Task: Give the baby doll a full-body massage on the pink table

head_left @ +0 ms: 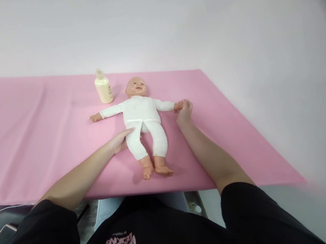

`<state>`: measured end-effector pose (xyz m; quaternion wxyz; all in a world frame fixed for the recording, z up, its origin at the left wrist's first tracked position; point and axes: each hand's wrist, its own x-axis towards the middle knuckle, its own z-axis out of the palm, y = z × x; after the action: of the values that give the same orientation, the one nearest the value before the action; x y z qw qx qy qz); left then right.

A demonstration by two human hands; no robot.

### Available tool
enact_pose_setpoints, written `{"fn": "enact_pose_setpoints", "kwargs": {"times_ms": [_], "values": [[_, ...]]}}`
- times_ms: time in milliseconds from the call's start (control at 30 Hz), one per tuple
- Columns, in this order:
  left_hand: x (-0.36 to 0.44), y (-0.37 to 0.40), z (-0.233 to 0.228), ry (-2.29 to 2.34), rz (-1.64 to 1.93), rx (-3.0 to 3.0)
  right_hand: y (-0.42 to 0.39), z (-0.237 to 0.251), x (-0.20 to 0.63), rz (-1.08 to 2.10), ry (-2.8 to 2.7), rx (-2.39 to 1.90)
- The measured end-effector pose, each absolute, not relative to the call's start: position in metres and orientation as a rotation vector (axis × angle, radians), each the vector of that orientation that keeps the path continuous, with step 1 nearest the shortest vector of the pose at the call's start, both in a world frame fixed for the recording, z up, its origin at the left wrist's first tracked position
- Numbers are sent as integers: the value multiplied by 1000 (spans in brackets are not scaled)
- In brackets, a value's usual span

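A baby doll with a white cloth body lies face up on the pink sheet, its arms spread and its feet toward me. My right hand is closed around the doll's hand on the right side. My left hand holds the doll's thigh on the left, thumb on top and the other fingers partly hidden beneath the leg. Near the doll's head stands a pale yellow pump bottle, upright and touched by neither hand.
The pink sheet covers the table, with folds at the left and a slanting edge at the right. A white wall rises behind it. Below the front edge at lower left lies a device with a dark screen beside a white cable.
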<state>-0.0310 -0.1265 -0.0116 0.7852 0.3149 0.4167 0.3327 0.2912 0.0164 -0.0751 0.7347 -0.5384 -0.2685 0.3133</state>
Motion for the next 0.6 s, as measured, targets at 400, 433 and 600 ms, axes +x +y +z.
{"fn": "enact_pose_setpoints", "kwargs": {"times_ms": [400, 433, 600], "values": [[-36, -128, -18, 799, 572, 682, 18, -78, 302, 541, -643, -1314], [-36, -129, -18, 784, 538, 679, 19, -78, 302, 514, -669, -1343], [-37, -133, -23, 635, 439, 731, 7, -69, 292, 439, -820, -1496]]}}
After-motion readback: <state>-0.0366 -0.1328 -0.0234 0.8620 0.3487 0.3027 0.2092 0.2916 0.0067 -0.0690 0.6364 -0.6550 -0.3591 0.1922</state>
